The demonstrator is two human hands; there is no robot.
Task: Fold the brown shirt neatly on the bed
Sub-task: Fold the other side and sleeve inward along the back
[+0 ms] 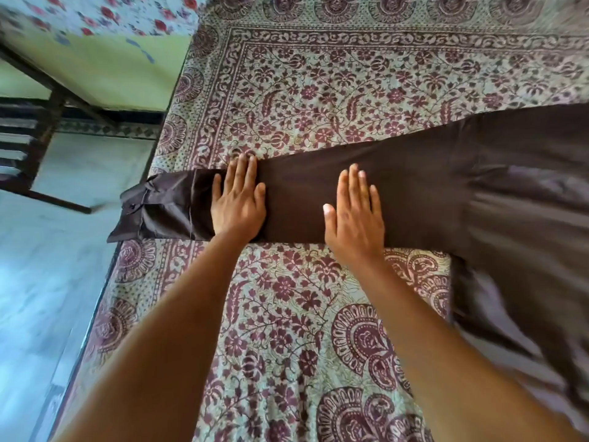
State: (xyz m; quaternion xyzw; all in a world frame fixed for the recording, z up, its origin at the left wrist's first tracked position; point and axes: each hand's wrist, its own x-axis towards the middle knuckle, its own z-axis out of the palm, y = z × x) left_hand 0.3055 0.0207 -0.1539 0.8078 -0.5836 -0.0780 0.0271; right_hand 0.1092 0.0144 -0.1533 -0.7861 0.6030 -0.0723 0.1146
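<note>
The brown shirt [424, 186] lies spread on the bed, its body at the right and one long sleeve stretched out to the left. The sleeve's cuff end [153, 208] hangs over the bed's left edge. My left hand [239, 199] lies flat, palm down, on the sleeve near the cuff, fingers together and pointing away from me. My right hand [353, 215] presses flat on the sleeve further right, fingers slightly spread. Neither hand grips the cloth. The shirt's right part is blurred and runs out of view.
The bed carries a maroon and cream floral bedsheet [318, 90]. Its left edge [105, 291] drops to a pale floor [41, 266]. A dark-framed piece of furniture [41, 129] stands at the upper left beside a flowered cloth [95, 14].
</note>
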